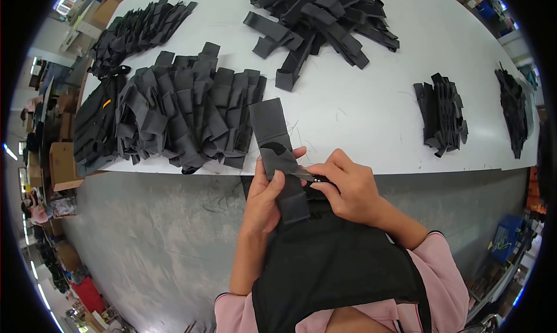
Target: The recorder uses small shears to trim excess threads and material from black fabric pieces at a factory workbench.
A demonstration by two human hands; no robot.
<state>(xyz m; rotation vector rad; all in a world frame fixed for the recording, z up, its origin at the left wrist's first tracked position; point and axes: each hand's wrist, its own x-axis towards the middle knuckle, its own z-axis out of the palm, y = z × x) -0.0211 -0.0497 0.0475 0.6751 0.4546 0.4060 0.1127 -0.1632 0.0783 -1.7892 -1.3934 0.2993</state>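
Note:
A dark grey fabric strip (pixel 268 119) with sewn folds hangs over the table's front edge, its far end pointing away from me. My left hand (pixel 264 200) grips it near the middle, the thumb pressed on top and fingers underneath. In my right hand (pixel 353 188) is a small pair of thread snips (pixel 307 176) with a dark handle. Their blades point left and reach the strip's right edge, close to my left fingers. Whether the tips are parted or closed is too small to tell.
On the white table (pixel 371 118) lie a wide heap of similar strips (pixel 185 109) at left, a loose pile (pixel 325 25) at the back, and smaller bundles (pixel 444 115) at right. A black bag-like piece (pixel 98 124) lies at the left edge. Loose threads dot the tabletop.

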